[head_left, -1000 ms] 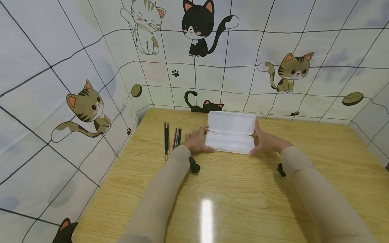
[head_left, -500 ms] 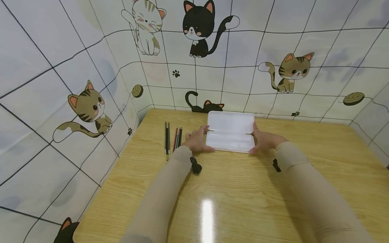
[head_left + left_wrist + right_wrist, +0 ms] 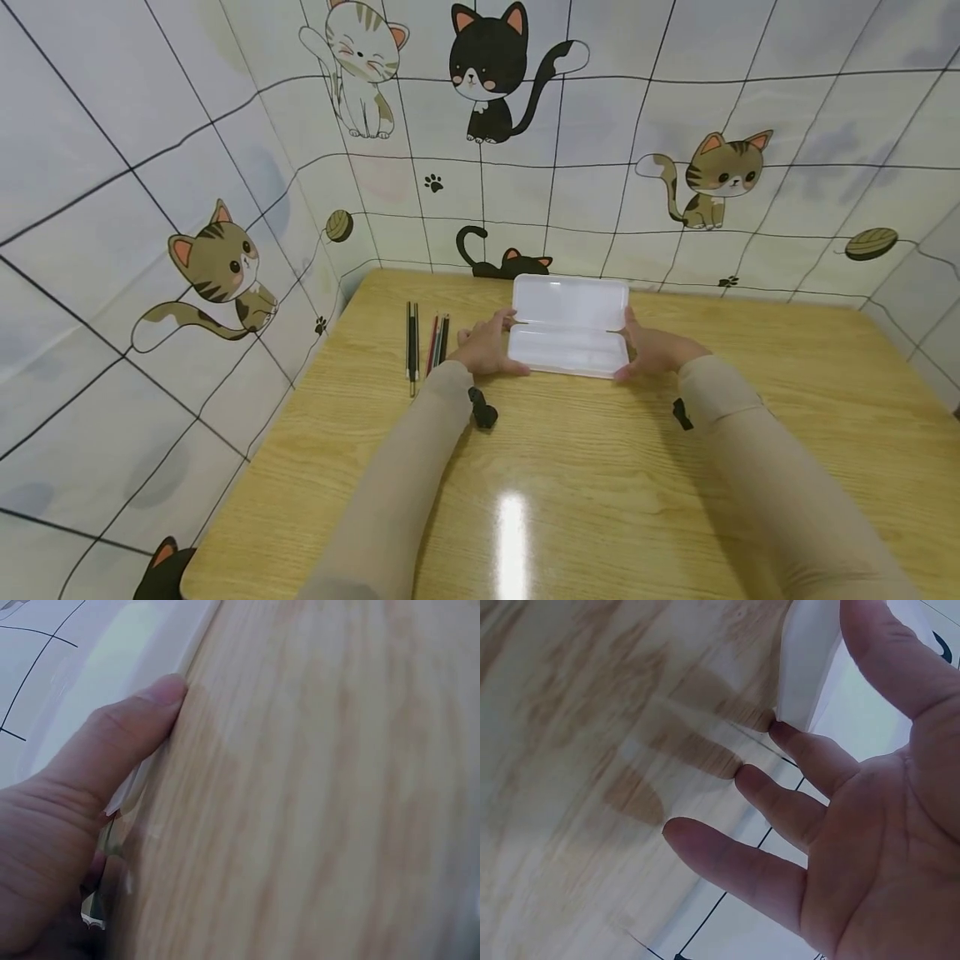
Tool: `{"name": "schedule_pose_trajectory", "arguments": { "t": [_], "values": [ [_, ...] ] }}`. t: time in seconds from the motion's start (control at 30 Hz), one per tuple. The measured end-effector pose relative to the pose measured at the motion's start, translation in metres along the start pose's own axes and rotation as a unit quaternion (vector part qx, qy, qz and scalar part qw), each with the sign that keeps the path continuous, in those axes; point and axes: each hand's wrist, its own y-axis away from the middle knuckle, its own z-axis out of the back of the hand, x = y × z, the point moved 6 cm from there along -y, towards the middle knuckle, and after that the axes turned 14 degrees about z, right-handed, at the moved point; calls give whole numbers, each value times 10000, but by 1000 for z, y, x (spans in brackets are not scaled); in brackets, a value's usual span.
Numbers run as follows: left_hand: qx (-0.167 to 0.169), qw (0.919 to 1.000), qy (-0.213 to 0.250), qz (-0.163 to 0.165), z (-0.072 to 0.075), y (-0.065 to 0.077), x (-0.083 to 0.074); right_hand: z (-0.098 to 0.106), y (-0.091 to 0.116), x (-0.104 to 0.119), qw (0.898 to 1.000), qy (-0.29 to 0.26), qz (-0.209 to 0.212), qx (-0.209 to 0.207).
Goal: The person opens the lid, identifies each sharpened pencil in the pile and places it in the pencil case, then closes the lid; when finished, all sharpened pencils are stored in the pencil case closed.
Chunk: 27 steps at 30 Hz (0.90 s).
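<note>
L hand (image 3: 486, 346), R hand (image 3: 652, 347) loosely spread, touching opp. ends of white case (image 3: 567, 351).

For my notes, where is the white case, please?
In the head view, the white case sits open right of centre on the table, between left hand and right hand.

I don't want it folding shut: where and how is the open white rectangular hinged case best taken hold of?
Probably by the two short ends of its shallow white tray, the left hand coming from the left, the right hand from the right. The tray is long and narrow, and the open white lid, joined along its far edge, might swing if gripped instead.
</note>
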Motion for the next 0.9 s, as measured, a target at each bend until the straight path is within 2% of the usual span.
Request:
{"name": "schedule_pose_trajectory", "arguments": {
  "t": [0.1,0.37,0.67,0.9],
  "values": [
    [61,10000,0,46,2,3,-1,-1,1,-1,9999,-40,49,-81],
    [101,9999,40,70,4,6,-2,0,3,-1,9994,257,72,-228],
    [2,10000,-3,75,4,3,2,1,2,-1,9986,439,-75,-268],
    [56,10000,43,63,0,2,0,-2,6,-4,9981,450,-297,-286]
  ]
}}
